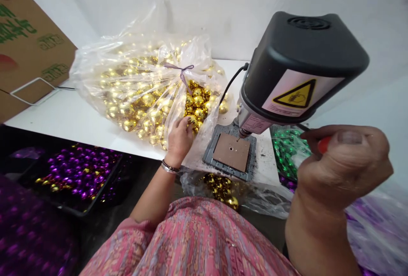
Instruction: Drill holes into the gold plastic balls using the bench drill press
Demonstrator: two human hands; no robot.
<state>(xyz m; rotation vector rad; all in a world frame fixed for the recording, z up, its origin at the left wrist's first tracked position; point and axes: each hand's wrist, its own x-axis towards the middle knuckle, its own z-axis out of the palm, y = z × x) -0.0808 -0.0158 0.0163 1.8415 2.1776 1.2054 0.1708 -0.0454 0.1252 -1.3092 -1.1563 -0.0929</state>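
My left hand (181, 138) reaches into the mouth of a clear plastic bag (105, 59) full of shiny gold balls (198, 101). Its fingers are curled against a ball at the opening; whether they grip it is hard to make out. A thin purple ribbon (181, 68) ties the bag's opening partway. To the right stands a black bench drill press (287, 63), its bit above a brown square board (232, 152) with a small hole, lying on the grey base (208, 152). My right hand (341, 165) is closed around the press's red-knobbed lever (324, 144).
Below the table's left edge sits a black crate (83, 212) of purple and gold beads. An open bag of gold beads (223, 189) hangs at the front edge. Green balls (288, 148) lie behind my right hand. A cardboard box (28, 42) stands far left.
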